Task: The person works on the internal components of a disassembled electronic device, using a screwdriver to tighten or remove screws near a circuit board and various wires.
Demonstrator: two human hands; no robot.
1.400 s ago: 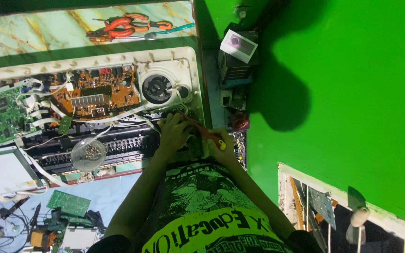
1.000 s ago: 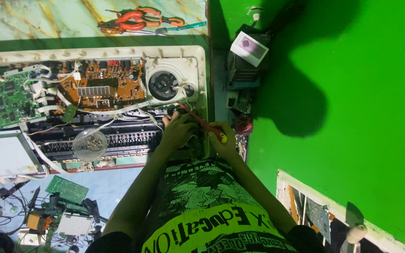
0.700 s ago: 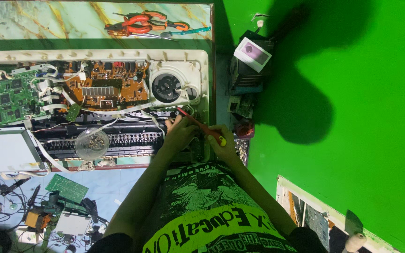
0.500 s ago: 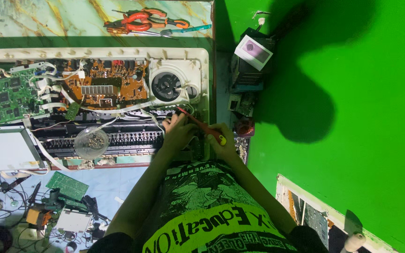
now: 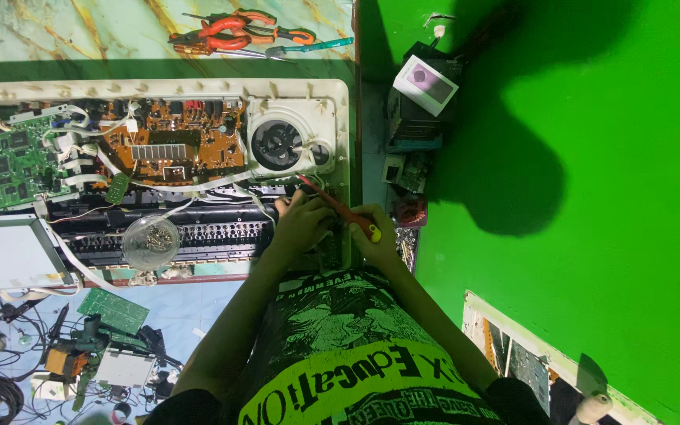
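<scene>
Two hands work at the right end of an opened electronic appliance (image 5: 159, 169) lying on the table (image 5: 64, 31). Right hand (image 5: 377, 236) is closed around the yellow-ended handle of a red screwdriver (image 5: 340, 208), whose shaft slants up-left to a tip just below the round fan housing (image 5: 285, 145). Left hand (image 5: 302, 222) rests curled on the black slotted section beside the shaft; whether its fingers pinch anything cannot be told, since they are turned away. The screwdriver tip and what it meets are too small to make out.

The appliance is cut off at the left edge, as is a grey panel (image 5: 5, 253). Inside lie a brown circuit board (image 5: 171, 145) and a green circuit board (image 5: 13, 161). A clear round dish (image 5: 151, 242) of small metal parts sits on the black section.

A white square box with a purple label (image 5: 426, 84) stands tilted on dark items beside the table's right edge, against the green floor (image 5: 592, 236). Orange-handled pliers (image 5: 234, 31) lie at the top.
</scene>
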